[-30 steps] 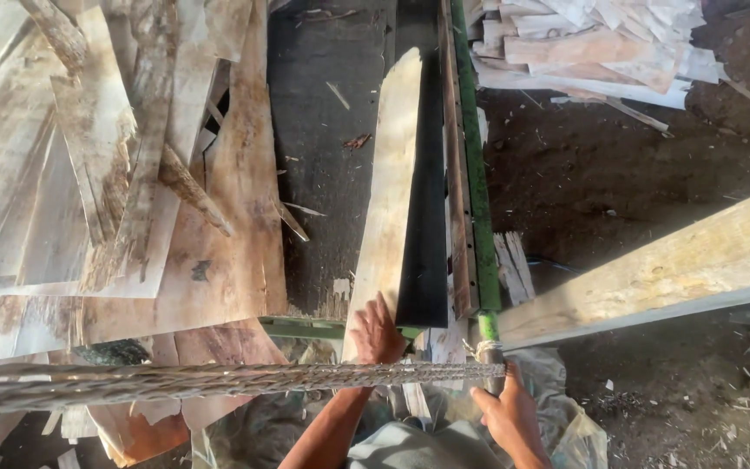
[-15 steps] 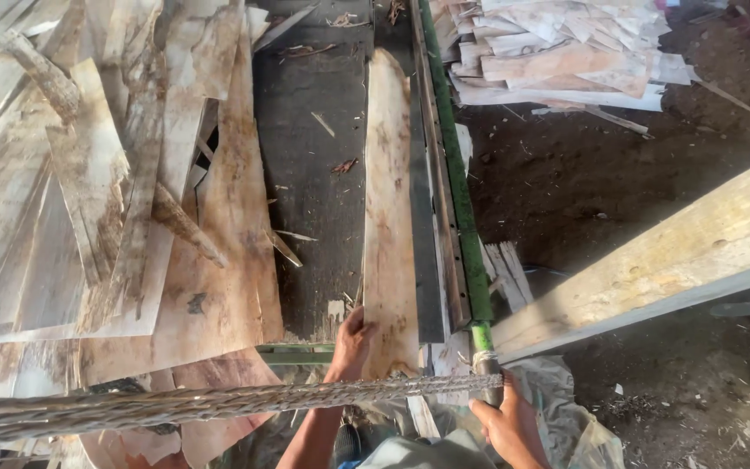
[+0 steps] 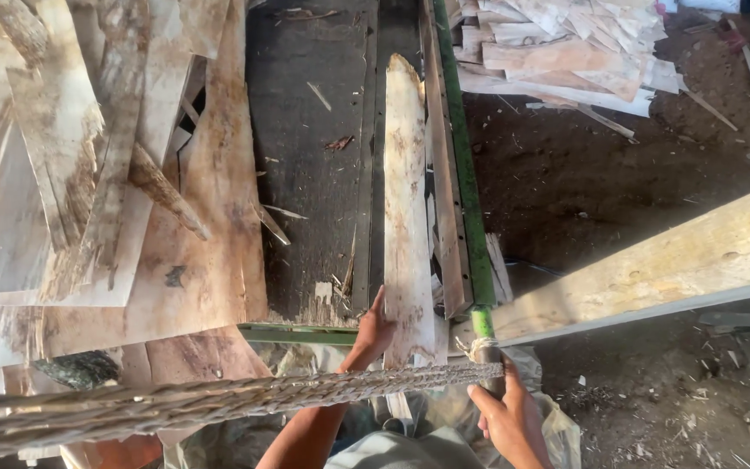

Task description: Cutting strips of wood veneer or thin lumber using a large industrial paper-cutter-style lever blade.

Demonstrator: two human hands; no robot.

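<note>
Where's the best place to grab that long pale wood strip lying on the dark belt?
Probably the near end of the wood strip, from its left edge, where the left hand already rests. It lies flat and lengthwise, thin enough to pinch; a green rail crowds its right side.

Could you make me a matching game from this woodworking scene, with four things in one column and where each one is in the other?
Things:
1. left hand
2. right hand
3. twisted rope
4. pile of veneer scraps

Places:
A. stretched across the bottom of the view, tied to the green bar
B. on the dirt floor, top right
C. flat against the near end of the long pale veneer strip
D. gripping the post below the rope knot

Pairs: 1-C, 2-D, 3-A, 4-B
</note>
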